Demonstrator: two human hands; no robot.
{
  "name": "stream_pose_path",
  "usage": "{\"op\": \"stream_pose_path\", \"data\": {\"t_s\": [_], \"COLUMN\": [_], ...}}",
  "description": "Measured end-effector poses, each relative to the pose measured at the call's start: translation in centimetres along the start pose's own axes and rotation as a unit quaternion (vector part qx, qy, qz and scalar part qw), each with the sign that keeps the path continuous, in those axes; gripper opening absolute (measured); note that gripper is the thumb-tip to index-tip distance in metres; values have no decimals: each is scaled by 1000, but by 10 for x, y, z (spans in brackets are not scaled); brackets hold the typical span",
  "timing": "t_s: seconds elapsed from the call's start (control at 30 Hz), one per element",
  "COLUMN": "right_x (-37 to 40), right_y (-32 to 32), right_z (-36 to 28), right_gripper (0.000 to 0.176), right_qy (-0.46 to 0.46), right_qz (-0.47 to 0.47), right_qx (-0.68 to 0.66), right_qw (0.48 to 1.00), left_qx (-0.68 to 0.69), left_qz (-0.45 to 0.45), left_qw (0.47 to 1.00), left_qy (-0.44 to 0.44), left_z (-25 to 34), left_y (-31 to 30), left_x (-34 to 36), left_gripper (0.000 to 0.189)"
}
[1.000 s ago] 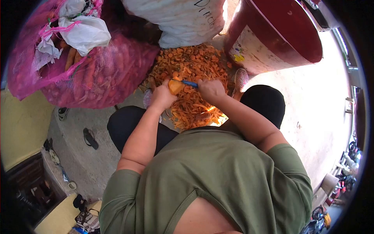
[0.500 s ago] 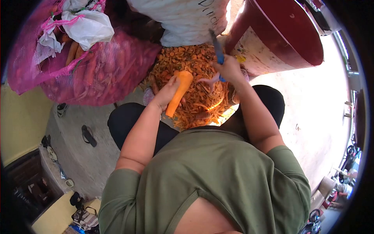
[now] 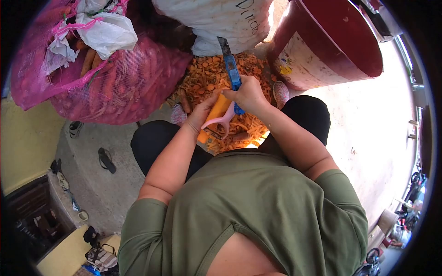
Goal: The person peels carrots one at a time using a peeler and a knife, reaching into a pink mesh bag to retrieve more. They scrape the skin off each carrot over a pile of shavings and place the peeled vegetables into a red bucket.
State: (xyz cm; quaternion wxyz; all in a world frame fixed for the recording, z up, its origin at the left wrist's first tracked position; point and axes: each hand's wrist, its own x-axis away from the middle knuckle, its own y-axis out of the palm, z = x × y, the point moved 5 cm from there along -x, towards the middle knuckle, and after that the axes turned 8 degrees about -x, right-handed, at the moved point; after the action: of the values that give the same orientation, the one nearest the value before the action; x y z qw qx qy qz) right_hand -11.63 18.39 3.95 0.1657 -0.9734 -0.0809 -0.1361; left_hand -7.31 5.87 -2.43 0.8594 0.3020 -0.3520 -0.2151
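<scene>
My left hand (image 3: 203,112) is wrapped round a peeled orange carrot (image 3: 221,106), which slants down toward my lap. In my right hand (image 3: 251,94) are two tools together: a pink peeler (image 3: 225,120) and a blue utility knife (image 3: 231,69). The peeler's head lies over the lower part of the carrot. Pointing away from me, the knife's dark blade is out beyond my fingers. Below both hands spreads a heap of carrot peelings and cut-off ends (image 3: 202,76).
A pink mesh sack of carrots (image 3: 124,87) stands at the left, with white plastic on top. Ahead is a stuffed white sack (image 3: 221,23). A large red tub (image 3: 317,60) stands at the right. One dark flip-flop (image 3: 106,160) lies on the concrete floor.
My right hand has moved left and in toward the carrot, bringing the peeler over it. The knife has swung with it, its blade now further left. My left hand keeps the carrot.
</scene>
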Motion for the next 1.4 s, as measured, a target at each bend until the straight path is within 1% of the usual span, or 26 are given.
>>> {"op": "stream_pose_path", "data": {"t_s": [0.1, 0.2, 0.23, 0.27, 0.3, 0.33, 0.4, 0.47, 0.5, 0.53, 0.6, 0.67, 0.7, 0.8, 0.83, 0.87, 0.9, 0.93, 1.0, 1.07, 1.1, 1.13, 1.17, 1.27, 1.33, 1.4], "right_x": [11, -10, -19, -36, -48, -68, -52, -37, -28, -25, -35, -62, -59, -58, -57, -48, -23, -20, -9, -40, -57, -68, -64, -42, -21, -2], "right_y": [3, -6, -23, -46, -68, -89, -98, -65, -42, -22, -28, -69, -92, -93, -73, -52, -34, -14, -1, -24, -46, -72, -85, -60, -16, 11], "right_z": [-12, 6, 4, 18, 30, 60, 37, 22, 20, 27, 39, 64, 53, 58, 57, 49, 22, 33, 26, 56, 68, 73, 68, 40, 34, 23], "right_gripper": [24, 23, 22, 20, 19, 20, 19, 21, 20, 20, 29, 27, 26, 24, 22, 20, 20, 21, 22, 32, 30, 27, 25, 21, 23, 23], "right_qy": [-2, -84, -39, -20, 4, -7, 26, 24, -14, -4, 7, 30, 0, 26, 47, -3, 28, 37, 19, 25, 40, 34, 26, 58, 42, 15], "right_qz": [12, 105, 115, 176, 214, 249, 263, 194, 166, 101, 134, 236, 292, 277, 227, 191, 130, 67, 44, 135, 203, 266, 271, 206, 93, 19], "right_qx": [14, 30, 40, 11, -27, -100, -39, 5, 37, 68, 61, 7, 64, 13, -57, -55, -60, -84, 15, -10, -8, 57, -83, -93, -18, 5], "right_qw": [1000, 990, 992, 984, 977, 963, 964, 981, 985, 993, 989, 971, 954, 961, 971, 980, 989, 994, 999, 991, 978, 962, 959, 972, 995, 1000], "left_qx": [-30, -150, -134, -118, -103, -110, -128, -129, -127, -132, -141, -153, -160, -168, -154, -139, -123, -116, -106, -129, -137, -145, -136, -119, -117, -72], "left_qz": [27, 137, 124, 112, 100, 88, 60, 94, 112, 123, 148, 125, 112, 100, 117, 135, 154, 167, 191, 158, 136, 115, 115, 124, 150, 165], "left_qw": [999, 978, 983, 986, 990, 990, 988, 986, 985, 983, 979, 980, 981, 978, 979, 979, 979, 978, 975, 978, 979, 980, 981, 984, 982, 983], "left_qy": [-13, -38, -29, -21, -12, -31, -69, -51, -44, -36, -22, -20, -18, -75, -66, -59, -53, -51, -48, -51, -63, -75, -73, -49, -15, -24], "left_z": [1, -1, -3, -7, -9, -11, -12, -11, -11, -12, -13, -17, -16, -14, -12, -13, -15, -14, -10, -15, -18, -20, -19, -14, -15, -15], "left_y": [3, -9, -9, -12, -12, -14, -16, -16, -16, -15, -15, -20, -19, -18, -22, -29, -33, -31, -23, -27, -35, -39, -36, -28, -31, -25], "left_x": [3, 3, 2, 0, -1, 0, 4, 5, 4, 3, 2, 1, 1, 7, 5, 3, 3, 3, 4, 2, 1, 0, 1, 2, 1, -1], "left_gripper": [42, 46, 47, 48, 50, 49, 49, 48, 48, 47, 46, 46, 46, 45, 46, 47, 48, 48, 50, 49, 48, 48, 48, 49, 51, 50]}}
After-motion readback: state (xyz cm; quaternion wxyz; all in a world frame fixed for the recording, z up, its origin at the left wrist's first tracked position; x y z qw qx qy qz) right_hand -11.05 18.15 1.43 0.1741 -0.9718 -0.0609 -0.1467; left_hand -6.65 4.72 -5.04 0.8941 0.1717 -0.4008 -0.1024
